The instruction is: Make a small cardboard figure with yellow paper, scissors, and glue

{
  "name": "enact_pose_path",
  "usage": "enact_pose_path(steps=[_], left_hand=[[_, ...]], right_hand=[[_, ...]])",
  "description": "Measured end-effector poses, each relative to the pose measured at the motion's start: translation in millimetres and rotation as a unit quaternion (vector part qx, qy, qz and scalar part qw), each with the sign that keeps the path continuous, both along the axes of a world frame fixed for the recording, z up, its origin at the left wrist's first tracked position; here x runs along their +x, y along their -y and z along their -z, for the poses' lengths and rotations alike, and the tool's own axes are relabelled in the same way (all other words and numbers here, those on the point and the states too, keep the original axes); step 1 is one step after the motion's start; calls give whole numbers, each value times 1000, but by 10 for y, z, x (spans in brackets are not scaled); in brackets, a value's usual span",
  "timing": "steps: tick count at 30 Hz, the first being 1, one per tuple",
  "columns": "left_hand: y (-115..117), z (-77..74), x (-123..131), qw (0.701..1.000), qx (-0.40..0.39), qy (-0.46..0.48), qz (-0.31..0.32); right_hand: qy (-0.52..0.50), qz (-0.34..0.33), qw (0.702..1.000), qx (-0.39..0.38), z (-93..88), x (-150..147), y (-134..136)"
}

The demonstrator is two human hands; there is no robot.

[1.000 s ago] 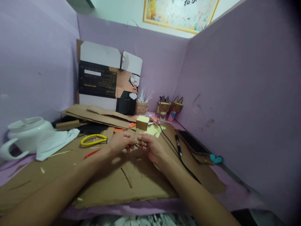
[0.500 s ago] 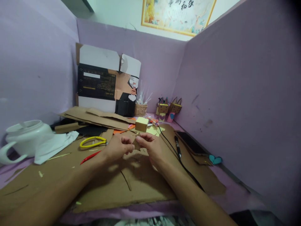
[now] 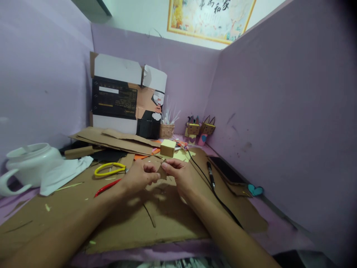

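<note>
A small piece of brown cardboard [image 3: 162, 172] is pinched between my two hands, above the middle of a large cardboard sheet [image 3: 178, 227]. My left hand [image 3: 141, 173] grips its left side between thumb and fingers. On its right and upper side, the thumb and fingers of my right hand [image 3: 178, 172] are closed. Just beyond them stands a small box [image 3: 167, 147] with a pale yellow top and brown sides. Left of my left hand lie a yellow-handled tool [image 3: 110, 169] and a red tool handle [image 3: 107, 187], partly hidden by my forearm.
A white teapot [image 3: 30, 163] and white cloth [image 3: 65, 173] sit at left. Cardboard sheets [image 3: 117, 141] and a flattened box [image 3: 117, 96] are behind. At right lie a black cord [image 3: 220, 201], a pen [image 3: 211, 174] and a phone [image 3: 227, 169]. Small cardboard figures [image 3: 193, 129] stand at the back.
The cardboard piece is turned slightly, showing more of its face between my fingers. Both hands keep nearly the same place and grip.
</note>
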State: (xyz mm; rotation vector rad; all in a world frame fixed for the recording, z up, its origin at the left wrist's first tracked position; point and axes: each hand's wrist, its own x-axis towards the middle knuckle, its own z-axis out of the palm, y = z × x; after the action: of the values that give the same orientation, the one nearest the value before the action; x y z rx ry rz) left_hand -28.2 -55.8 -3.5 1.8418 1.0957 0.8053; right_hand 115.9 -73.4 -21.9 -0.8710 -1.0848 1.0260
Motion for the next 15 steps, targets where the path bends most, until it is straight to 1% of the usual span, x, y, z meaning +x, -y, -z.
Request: enact_pose_path(steps=[15], left_hand=[[16, -24, 5, 1000, -3, -2, 4]], right_hand=[[-4, 1, 1000, 0, 14, 2, -14]])
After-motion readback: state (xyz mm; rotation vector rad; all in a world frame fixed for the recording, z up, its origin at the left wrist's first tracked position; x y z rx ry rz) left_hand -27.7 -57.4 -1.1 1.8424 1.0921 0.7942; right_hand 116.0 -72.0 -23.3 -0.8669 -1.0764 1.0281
